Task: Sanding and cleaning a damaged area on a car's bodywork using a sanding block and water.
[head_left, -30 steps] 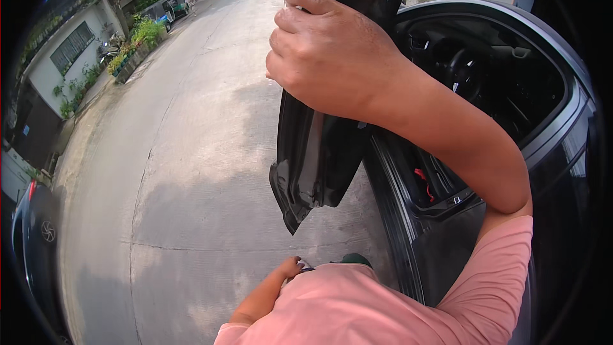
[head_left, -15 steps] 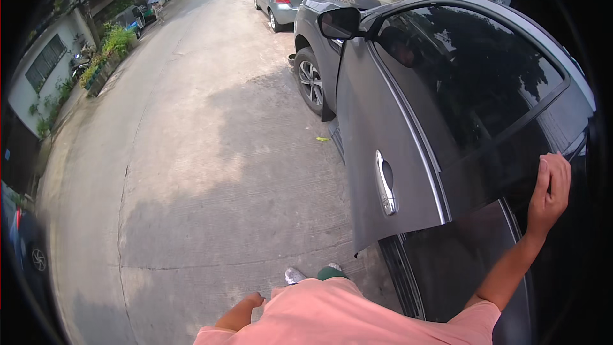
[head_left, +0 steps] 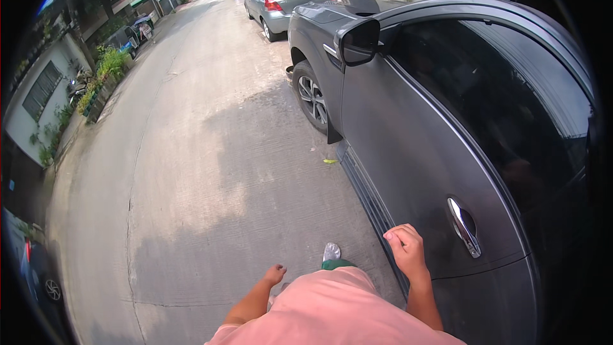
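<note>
The dark grey vehicle (head_left: pixel 408 166) fills the right side, its front door closed. My right hand (head_left: pixel 407 249) hangs beside the door, below and left of the chrome handle (head_left: pixel 464 227), fingers loosely curled and closed on nothing visible. My left hand (head_left: pixel 274 274) hangs low at my left side, small in view, fingers slightly apart and holding nothing. The side mirror (head_left: pixel 359 41) sticks out near the windscreen. The running board (head_left: pixel 363 182) lies along the door's lower edge. One of my shoes (head_left: pixel 331 250) shows on the concrete road.
A silver hatchback (head_left: pixel 284 3) is parked ahead on the right. The road (head_left: pixel 185 128) runs away along my left. A planter with plants (head_left: pixel 105 83), parked motorbikes and a white wall (head_left: pixel 48 92) line the left side. Another car (head_left: pixel 41 275) stands at the left rim.
My right hand first held the open door's frame high up, then let go as the door swung inward. Now the door is closed and my hand has dropped down and left.
</note>
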Motion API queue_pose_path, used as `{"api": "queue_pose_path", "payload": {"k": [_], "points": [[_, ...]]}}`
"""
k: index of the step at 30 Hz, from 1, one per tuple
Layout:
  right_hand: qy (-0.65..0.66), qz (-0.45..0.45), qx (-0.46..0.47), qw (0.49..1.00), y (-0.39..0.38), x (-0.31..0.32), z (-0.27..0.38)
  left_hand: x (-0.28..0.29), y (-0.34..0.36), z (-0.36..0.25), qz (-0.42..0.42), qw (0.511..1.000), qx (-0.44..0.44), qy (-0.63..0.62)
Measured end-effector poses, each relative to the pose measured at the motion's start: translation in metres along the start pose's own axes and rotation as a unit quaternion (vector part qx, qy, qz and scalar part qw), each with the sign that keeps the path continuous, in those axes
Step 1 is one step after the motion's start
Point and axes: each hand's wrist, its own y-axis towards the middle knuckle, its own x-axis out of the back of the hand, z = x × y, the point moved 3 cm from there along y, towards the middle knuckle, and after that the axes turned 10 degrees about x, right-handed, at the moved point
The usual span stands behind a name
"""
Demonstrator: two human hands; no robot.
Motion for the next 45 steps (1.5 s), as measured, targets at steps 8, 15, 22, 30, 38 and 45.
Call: {"api": "queue_pose_path", "payload": {"k": [8, 15, 22, 30, 38, 45], "points": [[0.103, 0.248, 0.163, 0.949, 0.215, -0.186, -0.030, 0.130, 0.097, 0.007, -0.102, 0.972, 0.157, -0.139], [0.040, 0.365, 0.010, 0.930, 0.348, -0.389, -0.209, 0.216, 0.212, 0.025, -0.043, 0.963, 0.232, -0.134], [-0.146, 0.462, -0.259, 0.836, 0.302, -0.507, -0.447, 0.453, 0.395, 0.011, -0.049, 0.959, 0.250, -0.128], [-0.133, 0.792, -0.055, 0.594, 0.324, -0.620, -0.526, 0.713, 0.636, -0.102, -0.152, 0.947, 0.144, -0.245], [-0.186, 0.474, -0.257, 0.821, 0.731, -0.781, -0.678, 0.819, 0.784, -0.200, -0.045, 0.958, 0.206, -0.193], [0.055, 0.213, -0.305, 0.927, 1.134, -0.895, -0.710, 0.936, 0.934, -0.216, -0.031, 0.989, 0.143, -0.027]]}}
